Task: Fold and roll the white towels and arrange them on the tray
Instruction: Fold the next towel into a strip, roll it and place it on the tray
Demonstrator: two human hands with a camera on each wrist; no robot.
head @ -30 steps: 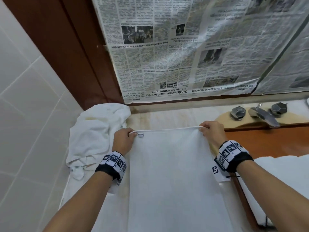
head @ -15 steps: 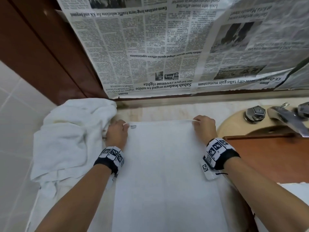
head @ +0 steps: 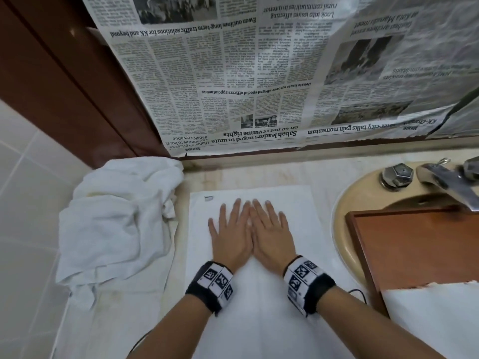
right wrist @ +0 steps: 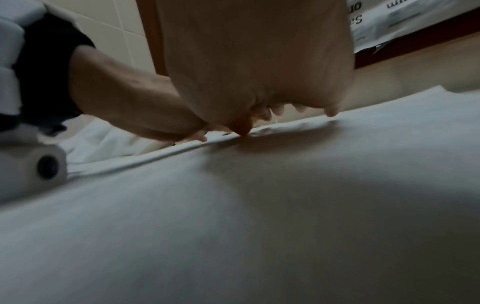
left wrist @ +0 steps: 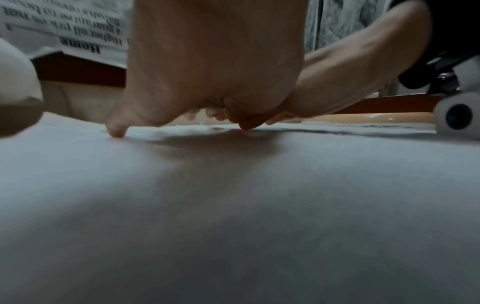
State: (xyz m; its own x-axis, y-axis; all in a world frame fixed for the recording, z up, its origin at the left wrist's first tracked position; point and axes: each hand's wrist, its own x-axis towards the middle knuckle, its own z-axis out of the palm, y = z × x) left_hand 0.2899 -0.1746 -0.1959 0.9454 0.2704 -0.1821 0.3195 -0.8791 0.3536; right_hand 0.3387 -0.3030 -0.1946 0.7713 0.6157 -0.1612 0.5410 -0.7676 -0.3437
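Observation:
A white towel [head: 300, 211] lies spread flat on the counter, a small label near its far left corner. My left hand [head: 229, 234] and right hand [head: 272, 233] lie side by side on its far middle, palms down, fingers straight, pressing it. The wrist views show the same towel [left wrist: 233, 205] [right wrist: 259, 226] under my left hand [left wrist: 207, 82] and right hand [right wrist: 254, 72]. A brown wooden tray [head: 414, 244] sits over the sink at right, with white cloth [head: 435, 320] across its near part.
A crumpled heap of white towels [head: 116, 218] lies at the left against the tiled wall. A beige sink [head: 344, 224] with metal taps [head: 445, 177] is at the right. Newspaper [head: 272, 73] covers the wall behind the counter.
Both hands let go of the towel's far corners and moved inward to its middle, where they now lie flat. The towel's far edge has been laid down on the counter.

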